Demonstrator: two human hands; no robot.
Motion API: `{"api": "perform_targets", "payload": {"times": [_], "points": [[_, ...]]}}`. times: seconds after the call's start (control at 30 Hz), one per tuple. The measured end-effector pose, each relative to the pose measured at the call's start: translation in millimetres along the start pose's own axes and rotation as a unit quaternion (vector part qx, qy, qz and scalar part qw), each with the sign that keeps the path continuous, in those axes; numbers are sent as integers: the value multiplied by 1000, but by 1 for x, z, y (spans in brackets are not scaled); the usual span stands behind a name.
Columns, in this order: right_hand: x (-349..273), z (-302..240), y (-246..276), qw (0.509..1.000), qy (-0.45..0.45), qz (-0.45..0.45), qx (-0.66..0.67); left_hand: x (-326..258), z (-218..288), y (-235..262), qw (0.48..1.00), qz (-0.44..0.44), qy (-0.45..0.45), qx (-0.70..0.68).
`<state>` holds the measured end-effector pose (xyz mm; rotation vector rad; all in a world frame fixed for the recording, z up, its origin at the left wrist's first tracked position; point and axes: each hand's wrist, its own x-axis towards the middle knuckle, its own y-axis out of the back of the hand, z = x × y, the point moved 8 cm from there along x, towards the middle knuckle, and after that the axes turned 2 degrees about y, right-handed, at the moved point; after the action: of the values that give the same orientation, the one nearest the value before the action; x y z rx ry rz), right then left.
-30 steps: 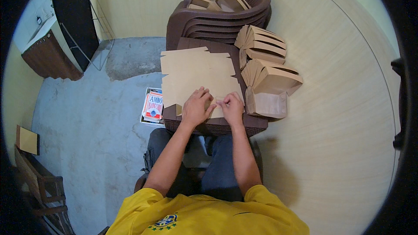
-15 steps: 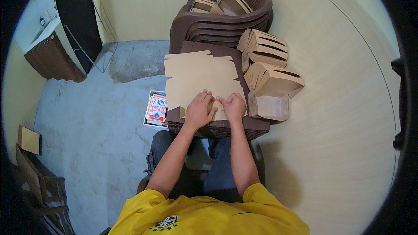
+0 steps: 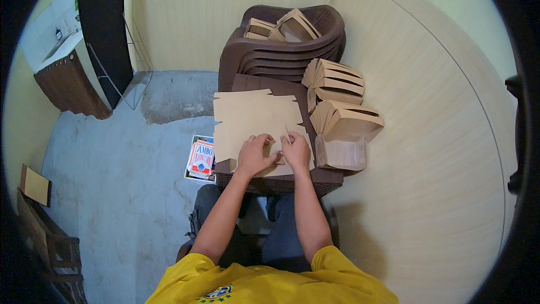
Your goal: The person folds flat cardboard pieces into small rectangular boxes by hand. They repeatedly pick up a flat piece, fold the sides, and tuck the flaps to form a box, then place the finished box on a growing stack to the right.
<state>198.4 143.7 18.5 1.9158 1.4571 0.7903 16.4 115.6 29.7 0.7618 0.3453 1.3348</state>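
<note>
A flat tan cardboard sheet with notched edges lies on the brown woven-sided seat or table before me. Over its near part, my left hand has bent fingers, with the thumb held apart from them. Close on its right, my right hand pinches a thin piece of cardboard that stands up from the sheet. Whether that piece is joined to the sheet is hidden by the fingers. Folded cardboard boxes sit nested just to the right.
Stacked brown plastic chairs stand behind, with more folded cardboard pieces on top. A white box holding packs of playing cards is at left on the floor. A pale wall panel closes the right side.
My right hand has lifted a thin cardboard piece upright between thumb and fingers. My left hand remains beside it, its fingers more curled. The whole view has shifted slightly.
</note>
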Motion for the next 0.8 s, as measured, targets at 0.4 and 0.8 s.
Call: {"api": "perform_targets", "payload": {"times": [0.4, 0.8], "points": [[-61, -34, -40, 967, 217, -131, -37, 10, -32, -20, 993, 76, -57, 68], [-36, -36, -34, 968, 157, -118, -157, 10, -27, -26, 991, 30, -89, 98]]}}
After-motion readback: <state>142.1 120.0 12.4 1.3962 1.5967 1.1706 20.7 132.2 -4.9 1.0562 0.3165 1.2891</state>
